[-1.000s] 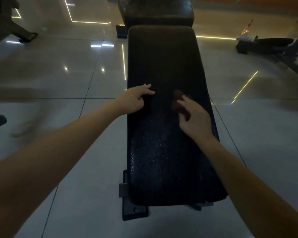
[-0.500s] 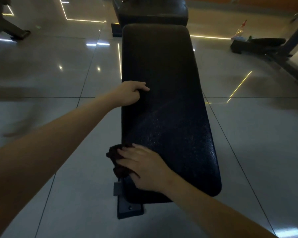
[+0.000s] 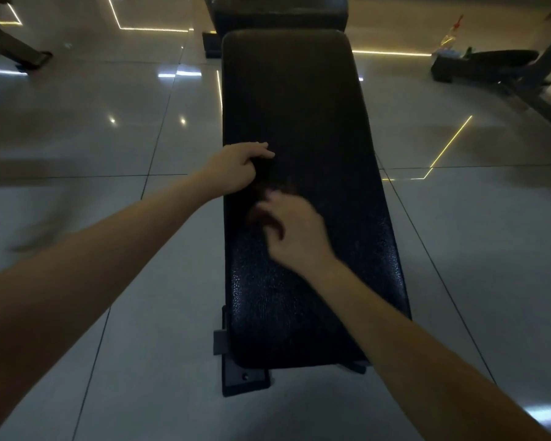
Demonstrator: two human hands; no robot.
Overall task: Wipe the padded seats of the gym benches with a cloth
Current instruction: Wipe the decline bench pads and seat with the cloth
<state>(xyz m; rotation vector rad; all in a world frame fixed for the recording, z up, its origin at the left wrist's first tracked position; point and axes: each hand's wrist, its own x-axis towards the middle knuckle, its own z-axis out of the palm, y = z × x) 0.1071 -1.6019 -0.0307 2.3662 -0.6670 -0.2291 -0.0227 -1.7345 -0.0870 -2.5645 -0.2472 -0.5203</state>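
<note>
A black bench runs from 6 to 12 o'clock over glossy tiles. The left hand rests on its 9 o'clock edge, fingers curled. Just at that hand's 5 o'clock, the blurred right hand holds a dark cloth on the bench.

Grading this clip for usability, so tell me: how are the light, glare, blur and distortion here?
Head view: dim overall, so the black bench pad loses detail at its far end; the glossy floor throws bright point and strip reflections; the right hand and its cloth are motion-blurred, while the left hand is sharp; tile seams bend slightly toward the edges, wide-angle style.
</note>
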